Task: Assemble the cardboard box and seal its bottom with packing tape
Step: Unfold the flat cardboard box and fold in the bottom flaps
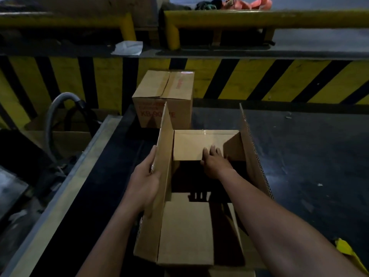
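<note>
Cardboard dominates the middle of the view: an unfinished cardboard box (191, 196) stands on a dark work surface (309, 156), open end up, its two long flaps raised at left and right and its two short flaps folded inward. Beyond it, against a yellow-and-black striped barrier (259, 78), sits a second box (162, 96), already closed, with red print on its side. A grey hose (54, 112) curves off the left edge of the surface. The left long flap (164, 156) is gripped by the left hand (146, 176), thumb on the inner face and fingers wrapped around the outer edge. The right hand (214, 160) lies with its fingers together and flat on the far short flap (199, 144), pressing it down into the opening; the near short flap (185, 230) already lies folded in. The step in hand looks like closing the bottom flaps, with the short pair nearly done. The next move probably calls for holding the short flaps level while both long flaps swing over them to meet along the middle, leaving a seam for tape. No tape roll or dispenser can be made out in view.
</note>
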`<control>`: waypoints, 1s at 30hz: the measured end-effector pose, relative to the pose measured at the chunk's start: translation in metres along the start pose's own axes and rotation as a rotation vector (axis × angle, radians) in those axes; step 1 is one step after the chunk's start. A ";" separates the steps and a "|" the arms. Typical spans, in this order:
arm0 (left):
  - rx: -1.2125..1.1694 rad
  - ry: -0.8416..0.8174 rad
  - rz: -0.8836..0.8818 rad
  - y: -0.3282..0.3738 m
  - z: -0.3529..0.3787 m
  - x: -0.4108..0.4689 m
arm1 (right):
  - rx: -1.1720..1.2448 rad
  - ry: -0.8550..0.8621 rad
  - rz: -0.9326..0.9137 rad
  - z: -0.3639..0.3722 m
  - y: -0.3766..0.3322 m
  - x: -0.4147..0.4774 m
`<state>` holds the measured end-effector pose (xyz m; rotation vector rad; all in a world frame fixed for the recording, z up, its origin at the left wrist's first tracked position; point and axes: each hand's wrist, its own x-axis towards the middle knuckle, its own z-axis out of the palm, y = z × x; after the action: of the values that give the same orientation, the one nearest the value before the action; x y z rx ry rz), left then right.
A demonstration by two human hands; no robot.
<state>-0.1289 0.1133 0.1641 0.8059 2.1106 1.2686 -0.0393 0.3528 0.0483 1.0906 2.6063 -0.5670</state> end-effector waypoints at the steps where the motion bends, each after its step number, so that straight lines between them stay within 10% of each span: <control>1: -0.016 0.000 -0.003 -0.001 0.000 0.000 | -0.019 0.008 -0.012 -0.005 -0.001 -0.003; 6: -0.107 -0.008 0.023 0.002 0.002 -0.008 | -0.125 0.381 -0.131 -0.048 -0.009 -0.047; 10: -0.180 -0.024 0.053 0.006 0.003 -0.015 | -0.208 0.732 0.151 -0.067 0.012 -0.097; 15: -0.188 -0.056 0.100 0.011 0.010 -0.021 | 0.176 0.561 0.382 -0.077 0.036 -0.137; 30: -0.069 -0.309 0.129 -0.005 0.021 -0.001 | 0.557 0.294 0.109 0.000 0.015 -0.157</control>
<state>-0.1150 0.1226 0.1511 1.0483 1.7858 1.1874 0.0796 0.2646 0.1040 1.5700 2.6733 -1.2413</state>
